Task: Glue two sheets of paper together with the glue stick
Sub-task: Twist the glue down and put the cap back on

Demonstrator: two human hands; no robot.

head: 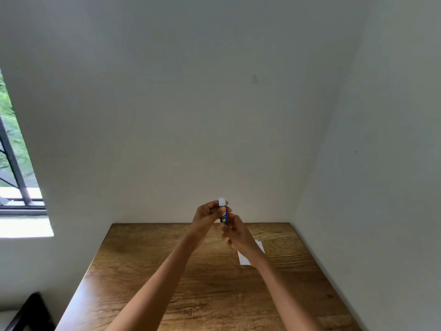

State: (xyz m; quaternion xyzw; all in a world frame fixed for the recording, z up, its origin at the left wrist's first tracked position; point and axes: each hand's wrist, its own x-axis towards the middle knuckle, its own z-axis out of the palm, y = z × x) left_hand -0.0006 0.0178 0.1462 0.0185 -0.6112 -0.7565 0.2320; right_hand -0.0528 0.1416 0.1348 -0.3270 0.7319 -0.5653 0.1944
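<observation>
Soft daylight enters from the dark-framed window (pixel 14 163) at the frame's left, its sill overexposed. Wide-angle distortion bends the edges; the picture is slightly soft.

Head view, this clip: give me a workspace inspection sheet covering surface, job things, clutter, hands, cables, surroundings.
Surface: wooden table, set into a wall corner.
Job's things: glue stick, blue body with white top, held upright above the table; white paper lying flat, partly hidden by the right forearm, sheet count unclear.
Clutter: nothing seen.
Hands: left hand grips the stick near its top; right hand holds its lower end.
Cables: nothing seen.
Surroundings: plain white walls; barred window at left; dark furniture edge at lower left.
</observation>
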